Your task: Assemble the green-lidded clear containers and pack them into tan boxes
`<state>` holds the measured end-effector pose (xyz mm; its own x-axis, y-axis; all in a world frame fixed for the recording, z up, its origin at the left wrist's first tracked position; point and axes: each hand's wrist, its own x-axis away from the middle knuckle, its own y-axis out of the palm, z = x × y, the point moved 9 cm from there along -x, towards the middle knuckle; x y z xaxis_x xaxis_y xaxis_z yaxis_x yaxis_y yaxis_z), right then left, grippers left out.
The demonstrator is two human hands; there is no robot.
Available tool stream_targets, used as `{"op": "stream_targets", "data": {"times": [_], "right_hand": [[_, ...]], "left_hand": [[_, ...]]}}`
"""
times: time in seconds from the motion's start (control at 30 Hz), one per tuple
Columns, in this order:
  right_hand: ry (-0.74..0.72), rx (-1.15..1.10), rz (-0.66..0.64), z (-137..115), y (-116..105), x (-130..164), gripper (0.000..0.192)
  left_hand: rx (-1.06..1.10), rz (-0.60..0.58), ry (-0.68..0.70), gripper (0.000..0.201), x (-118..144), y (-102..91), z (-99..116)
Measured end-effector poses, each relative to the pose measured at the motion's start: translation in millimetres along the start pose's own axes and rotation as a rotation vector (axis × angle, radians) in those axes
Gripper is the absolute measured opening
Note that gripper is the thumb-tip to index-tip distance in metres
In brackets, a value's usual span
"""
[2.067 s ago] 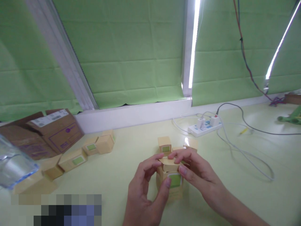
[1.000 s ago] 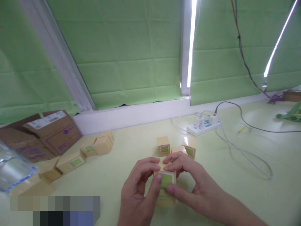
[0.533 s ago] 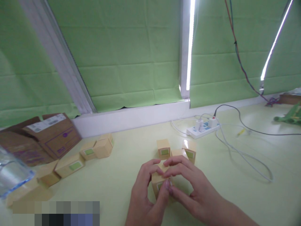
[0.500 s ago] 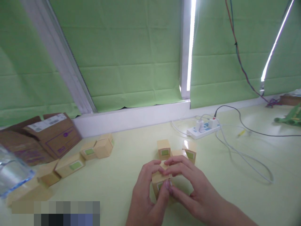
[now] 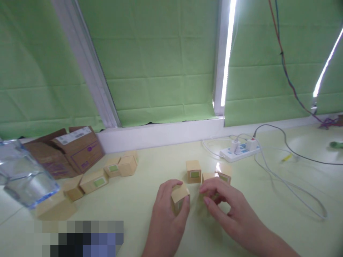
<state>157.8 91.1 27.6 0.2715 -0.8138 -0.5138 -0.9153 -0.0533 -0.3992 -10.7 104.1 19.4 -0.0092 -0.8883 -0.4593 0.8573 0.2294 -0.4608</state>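
Observation:
A small tan cardboard box (image 5: pixel 180 192) is gripped between the thumb and fingers of my left hand (image 5: pixel 168 214), its plain top facing up. To the right, my right hand (image 5: pixel 227 207) is apart from that box, with fingers bent and a gap between thumb and forefinger; nothing shows in it. Just beyond its fingertips stands another small box (image 5: pixel 209 176), partly hidden by the hand; whether they touch, I cannot tell. Behind are a box with a green label window (image 5: pixel 193 172) and a further box (image 5: pixel 224 171) with a shiny top.
On the left stand a row of similar boxes (image 5: pixel 94 181), an opened brown carton (image 5: pixel 80 150) and a clear plastic container (image 5: pixel 26 178). A white power strip (image 5: pixel 239 152) with plugs and loose cables lies at the back right, near a small yellow item (image 5: pixel 286 158).
My right hand has come off the box and moved right, toward the other boxes. The left hand keeps the box, now tilted. The view has shifted a little left.

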Motion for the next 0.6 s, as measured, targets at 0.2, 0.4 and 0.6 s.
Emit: {"op": "stream_targets", "data": {"times": [0.2, 0.4, 0.6], "right_hand": [[0.065, 0.020, -0.138, 2, 21, 6, 0.023], [0.342, -0.102, -0.096, 28, 21, 12, 0.056], [0.353, -0.249, -0.070, 23, 14, 9, 0.043]], "left_hand": [[0.126, 0.026, -0.119, 0.031, 6, 2.3, -13], [0.468, 0.021, -0.282, 0.032, 5, 9.8, -17], [0.781, -0.068, -0.407, 0.031, 11, 29.8, -17]]}}
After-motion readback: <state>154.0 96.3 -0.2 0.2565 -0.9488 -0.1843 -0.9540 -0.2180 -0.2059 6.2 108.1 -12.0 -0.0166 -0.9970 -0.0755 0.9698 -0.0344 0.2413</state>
